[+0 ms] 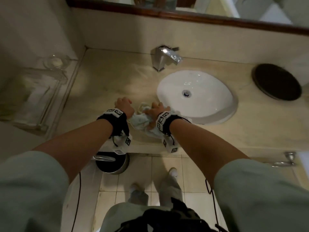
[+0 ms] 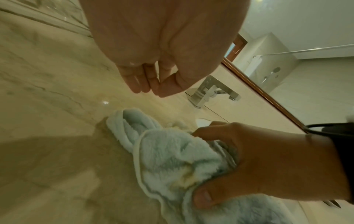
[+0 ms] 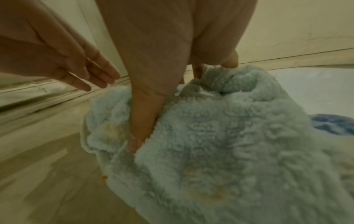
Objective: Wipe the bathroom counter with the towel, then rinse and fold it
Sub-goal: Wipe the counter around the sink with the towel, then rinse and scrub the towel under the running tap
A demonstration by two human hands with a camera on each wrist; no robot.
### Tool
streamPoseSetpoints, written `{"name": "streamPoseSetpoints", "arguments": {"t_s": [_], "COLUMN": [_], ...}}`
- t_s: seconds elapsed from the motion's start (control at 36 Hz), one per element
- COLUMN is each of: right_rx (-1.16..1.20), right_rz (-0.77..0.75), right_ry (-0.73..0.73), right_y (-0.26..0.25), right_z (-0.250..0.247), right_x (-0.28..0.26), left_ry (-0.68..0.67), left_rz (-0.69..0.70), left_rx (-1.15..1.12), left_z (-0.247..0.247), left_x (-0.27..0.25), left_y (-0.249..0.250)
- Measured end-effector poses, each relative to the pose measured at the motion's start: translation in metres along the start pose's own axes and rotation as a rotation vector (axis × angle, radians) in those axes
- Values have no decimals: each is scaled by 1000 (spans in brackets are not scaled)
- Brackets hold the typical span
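A crumpled pale blue towel (image 1: 141,120) with yellowish stains lies bunched on the beige marble counter (image 1: 103,81), just left of the white sink (image 1: 215,108). My right hand (image 1: 156,108) grips the towel (image 3: 229,144) from above, thumb (image 3: 141,121) dug into a fold and fingers curled over the far side. In the left wrist view the right hand (image 2: 249,159) clutches the towel (image 2: 172,159) against the counter. My left hand (image 1: 122,104) hovers just left of the towel with fingers (image 2: 145,81) straight and together, holding nothing.
A chrome faucet (image 1: 163,58) stands behind the sink. A glass tray (image 1: 33,91) sits at the counter's far left, and a dark round disc (image 1: 277,82) at the right. A bin (image 1: 112,163) stands on the floor under the front edge. A metal fitting (image 1: 286,159) projects at the lower right.
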State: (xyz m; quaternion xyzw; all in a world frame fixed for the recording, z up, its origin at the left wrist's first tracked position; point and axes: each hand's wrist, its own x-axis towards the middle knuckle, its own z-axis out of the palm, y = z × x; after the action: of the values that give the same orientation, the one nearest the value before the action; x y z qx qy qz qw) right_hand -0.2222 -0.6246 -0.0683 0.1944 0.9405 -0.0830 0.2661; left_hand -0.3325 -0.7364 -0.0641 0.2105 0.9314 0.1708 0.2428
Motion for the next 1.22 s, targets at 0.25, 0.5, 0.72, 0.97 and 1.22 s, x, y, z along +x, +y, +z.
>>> {"name": "streamPoseSetpoints", "arguments": {"t_s": [0.25,0.5,0.72,0.97,1.22], "right_rx": [11,318,877,937,1061], "right_rz": [77,244,368,339,392], "right_ry": [11,91,195,130,44], "right_y": [37,114,203,262,253], "right_z": [14,-11,-33,-42,-76], "right_x": [-42,-54,-51,-16,-14], "left_ry": [-130,-197,-175,-90,-310], "left_rz": [101,120,72,31,-179], "left_rx": [78,116,-21,-396,-669], "left_z": [5,9,11,9,-4], "left_x": [-15,-22,-9,20,43], "left_y": [21,80,148,186,219]}}
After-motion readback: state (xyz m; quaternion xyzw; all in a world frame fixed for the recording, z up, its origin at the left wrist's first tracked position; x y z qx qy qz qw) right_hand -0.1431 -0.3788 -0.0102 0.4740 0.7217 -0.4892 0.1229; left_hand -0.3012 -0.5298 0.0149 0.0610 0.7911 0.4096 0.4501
